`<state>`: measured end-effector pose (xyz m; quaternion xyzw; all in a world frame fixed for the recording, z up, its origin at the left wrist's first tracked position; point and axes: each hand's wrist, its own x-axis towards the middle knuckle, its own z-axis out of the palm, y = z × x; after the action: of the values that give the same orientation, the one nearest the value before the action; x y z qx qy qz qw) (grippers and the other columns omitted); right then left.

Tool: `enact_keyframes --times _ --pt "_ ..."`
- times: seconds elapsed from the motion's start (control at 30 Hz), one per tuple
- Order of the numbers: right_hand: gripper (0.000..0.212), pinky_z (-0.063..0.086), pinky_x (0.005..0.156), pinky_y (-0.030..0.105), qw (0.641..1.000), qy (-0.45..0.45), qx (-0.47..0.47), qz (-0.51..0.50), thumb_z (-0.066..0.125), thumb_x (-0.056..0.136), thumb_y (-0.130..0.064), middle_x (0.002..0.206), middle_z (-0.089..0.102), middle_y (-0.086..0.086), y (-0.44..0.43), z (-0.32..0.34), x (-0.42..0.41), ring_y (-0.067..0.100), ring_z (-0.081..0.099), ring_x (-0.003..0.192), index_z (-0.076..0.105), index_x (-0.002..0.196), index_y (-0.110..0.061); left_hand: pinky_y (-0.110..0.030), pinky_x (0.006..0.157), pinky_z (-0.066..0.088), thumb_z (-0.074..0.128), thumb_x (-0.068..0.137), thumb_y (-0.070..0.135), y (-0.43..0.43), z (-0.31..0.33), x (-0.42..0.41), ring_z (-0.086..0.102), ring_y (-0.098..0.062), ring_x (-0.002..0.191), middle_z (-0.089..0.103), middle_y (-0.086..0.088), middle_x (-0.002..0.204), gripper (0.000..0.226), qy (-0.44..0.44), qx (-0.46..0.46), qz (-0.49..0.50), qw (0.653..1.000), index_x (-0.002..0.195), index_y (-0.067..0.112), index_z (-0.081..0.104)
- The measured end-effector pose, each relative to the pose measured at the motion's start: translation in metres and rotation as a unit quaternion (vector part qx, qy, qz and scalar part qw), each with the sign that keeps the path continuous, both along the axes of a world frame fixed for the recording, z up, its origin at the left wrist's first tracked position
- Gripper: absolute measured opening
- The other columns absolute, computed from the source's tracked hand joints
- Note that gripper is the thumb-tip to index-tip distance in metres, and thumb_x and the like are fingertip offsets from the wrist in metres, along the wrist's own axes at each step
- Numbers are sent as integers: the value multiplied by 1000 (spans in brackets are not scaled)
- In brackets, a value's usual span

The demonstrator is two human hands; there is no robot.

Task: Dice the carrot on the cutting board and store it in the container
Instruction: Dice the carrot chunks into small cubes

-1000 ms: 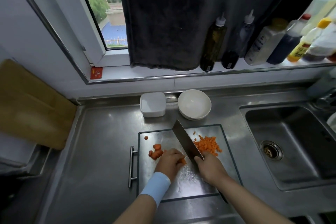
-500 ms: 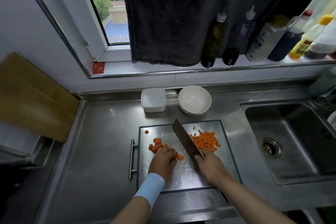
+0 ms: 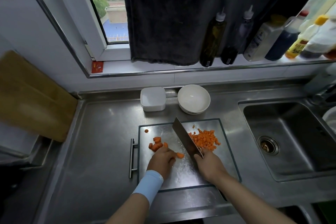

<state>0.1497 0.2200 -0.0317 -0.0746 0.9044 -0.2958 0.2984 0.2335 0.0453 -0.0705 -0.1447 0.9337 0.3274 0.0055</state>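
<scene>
Left hand [image 3: 161,160], holding carrot [image 3: 180,155], drew back from knife [image 3: 187,138]

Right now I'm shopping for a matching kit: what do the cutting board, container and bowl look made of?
Cutting board: probably stainless steel, brushed grey with glare. Container: likely plastic, matte translucent white. Bowl: seemingly glazed ceramic, glossy white highlight.

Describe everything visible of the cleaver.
The cleaver has a broad, rectangular, dark grey metal blade. The right hand grips its handle, which is hidden. The blade slants away and leftward over the steel cutting board, the diced carrot pile beside its right face, bigger carrot chunks apart on its left.
</scene>
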Motion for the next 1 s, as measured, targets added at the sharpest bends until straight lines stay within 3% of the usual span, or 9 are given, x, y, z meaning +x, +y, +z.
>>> enact_keyframes --times 0.1,0.33,0.5,0.67,0.8,1.0 --pt "30 48 91 34 1000 -3 0 -1 48 102 -36 116 68 3 -1 1 2 25 62 107 59 123 -17 -7 85 32 64 89 24 -4 -2 4 57 -10 98 64 5 106 12 -7 -11 19 1000 97 20 72" --pt "32 47 83 32 1000 -5 13 -5 48 102 -38 111 68 4 -4 1 4 23 62 100 59 120 -15 4 89 22 69 86 19 -12 -2 17 53 -2 105 59 13 117 21 -4 10 18 1000 107 21 70" --pt "32 47 84 32 1000 -4 16 -9 48 102 -38 112 68 4 -5 2 6 24 62 102 60 121 -15 7 85 23 64 90 18 -16 1 18 58 -7 100 63 12 109 14 -4 19 22 1000 97 26 72" --pt "31 46 86 31 1000 -1 19 -7 48 103 -36 118 67 5 -3 3 9 26 62 108 58 124 -16 -6 89 30 66 88 26 -16 -3 19 56 -8 101 66 8 105 11 20 -25 33 999 93 24 76" --pt "30 48 89 32 1000 5 20 -7 49 102 -36 118 67 5 0 3 9 26 62 108 59 123 -16 -22 83 51 69 85 24 -22 -5 26 60 -12 89 67 7 96 6 24 -57 34 998 88 24 74" --pt "30 48 87 33 1000 4 18 -10 49 103 -36 117 67 5 -1 4 11 26 63 106 59 122 -17 -23 74 53 74 82 23 -26 -2 34 59 -13 80 68 6 89 6 53 -64 32 996 87 23 77"
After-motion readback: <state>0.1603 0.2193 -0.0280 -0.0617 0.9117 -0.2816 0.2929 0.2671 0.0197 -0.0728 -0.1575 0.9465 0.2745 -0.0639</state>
